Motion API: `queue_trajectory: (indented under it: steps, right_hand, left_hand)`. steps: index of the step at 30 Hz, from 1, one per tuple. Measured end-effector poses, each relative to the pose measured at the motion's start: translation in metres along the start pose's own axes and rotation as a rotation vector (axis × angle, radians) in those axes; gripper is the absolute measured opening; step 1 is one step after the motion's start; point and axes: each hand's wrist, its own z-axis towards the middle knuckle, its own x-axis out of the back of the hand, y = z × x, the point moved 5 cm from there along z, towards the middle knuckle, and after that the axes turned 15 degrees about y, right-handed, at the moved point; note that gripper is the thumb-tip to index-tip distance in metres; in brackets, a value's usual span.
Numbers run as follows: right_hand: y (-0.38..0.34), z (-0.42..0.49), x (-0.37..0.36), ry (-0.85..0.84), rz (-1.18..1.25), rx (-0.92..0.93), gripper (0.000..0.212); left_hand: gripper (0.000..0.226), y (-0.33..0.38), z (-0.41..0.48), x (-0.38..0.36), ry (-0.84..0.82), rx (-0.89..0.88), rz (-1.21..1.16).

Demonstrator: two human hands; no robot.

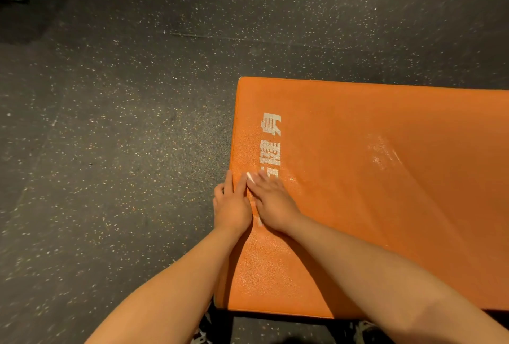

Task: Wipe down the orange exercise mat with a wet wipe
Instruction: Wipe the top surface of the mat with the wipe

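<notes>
Left hand [232, 207], right hand [272, 203] flat, fingers straight, pressing orange mat [385, 206] near edge; white wipe [250, 175] peeking between.

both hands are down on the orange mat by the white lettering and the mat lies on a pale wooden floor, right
Not quite: the floor is dark and speckled, not pale wood, as the head view shows. The rest holds: the left hand and right hand are down on the orange mat by the white lettering.

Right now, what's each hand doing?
Left hand: open, flat on the orange mat near its edge.
Right hand: open, fingers pressing the white wipe onto the mat.
</notes>
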Motion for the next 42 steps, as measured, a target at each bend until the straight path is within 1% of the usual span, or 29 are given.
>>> queue_trajectory:
  steps: [2,4,5,6,8,10,12,13,15,17,19,21,24,25,27,29,31,33,34,35,38,39,42]
  right_hand:
    - [0.016,0.006,0.011,0.054,-0.1,-0.084,0.059]
    - [0.025,0.007,0.019,0.121,-0.172,-0.264,0.061]
    - [0.022,0.005,0.018,0.139,-0.164,-0.319,0.062]
    - [0.015,0.003,0.013,0.138,-0.134,-0.325,0.063]
    - [-0.004,-0.006,0.0,0.098,-0.049,-0.227,0.06]
    - [-0.009,-0.012,-0.004,0.059,-0.01,-0.113,0.058]
    - [0.005,-0.011,0.001,0.048,-0.081,-0.054,0.061]
    - [0.015,-0.008,0.006,0.071,-0.135,-0.074,0.065]
    - [0.035,-0.007,0.02,0.172,-0.189,-0.246,0.068]
    - [0.045,-0.011,0.03,0.281,-0.184,-0.416,0.065]
    - [0.037,-0.018,0.026,0.291,-0.152,-0.442,0.066]
    - [0.017,-0.024,0.011,0.247,-0.051,-0.334,0.066]
    - [-0.011,-0.03,-0.012,0.101,0.087,-0.093,0.055]
    - [-0.012,-0.03,-0.016,0.06,0.081,-0.042,0.054]
    - [-0.005,-0.023,-0.013,0.029,-0.013,0.037,0.056]
    - [0.003,-0.007,-0.004,0.047,-0.117,0.063,0.061]
    - [0.012,0.014,0.006,0.097,-0.153,-0.045,0.066]
    - [0.015,0.03,0.011,0.127,-0.139,-0.183,0.066]
    - [0.011,0.033,0.009,0.126,-0.116,-0.201,0.065]
    - [0.005,0.033,0.005,0.106,-0.09,-0.168,0.065]
    - [-0.018,0.021,-0.012,-0.011,-0.043,0.099,0.062]
    - [-0.017,0.02,-0.014,-0.041,-0.043,0.16,0.06]
    - [-0.003,0.033,-0.005,-0.052,-0.083,0.245,0.054]
  left_hand:
    - [0.063,0.003,0.003,-0.002,-0.02,-0.062,0.042]
    - [0.062,0.006,0.006,-0.004,-0.033,-0.062,0.071]
    - [0.061,0.007,0.006,-0.005,-0.03,-0.056,0.076]
    - [0.061,0.007,0.004,-0.006,-0.024,-0.051,0.077]
    - [0.062,0.005,0.002,-0.007,-0.019,-0.048,0.068]
    - [0.062,0.003,0.001,-0.009,-0.02,-0.057,0.062]
    - [0.062,0.004,0.0,-0.009,-0.019,-0.07,0.076]
    - [0.063,0.005,-0.001,-0.009,-0.018,-0.073,0.091]
    - [0.063,0.006,-0.002,-0.01,-0.02,-0.076,0.114]
    - [0.063,0.007,-0.005,-0.01,-0.022,-0.066,0.101]
    - [0.062,0.007,-0.006,-0.01,-0.024,-0.055,0.07]
    - [0.062,0.005,-0.007,-0.011,-0.013,-0.058,0.029]
    - [0.055,0.001,-0.008,-0.01,0.025,-0.037,-0.092]
    - [0.053,-0.001,-0.008,-0.009,0.032,-0.005,-0.146]
    - [0.053,-0.006,-0.008,-0.007,0.033,0.063,-0.214]
    - [0.059,-0.009,-0.006,-0.004,0.034,0.081,-0.21]
    - [0.062,-0.01,-0.003,-0.003,0.033,0.07,-0.185]
    - [0.061,-0.011,0.002,-0.001,0.044,0.081,-0.186]
    - [0.06,-0.011,0.004,-0.001,0.06,0.091,-0.199]
    - [0.06,-0.01,0.007,0.0,0.077,0.105,-0.216]
    - [0.057,-0.012,0.014,0.0,0.115,0.159,-0.269]
    - [0.057,-0.013,0.015,0.0,0.124,0.166,-0.275]
    - [0.06,-0.01,0.019,-0.001,0.122,0.105,-0.263]
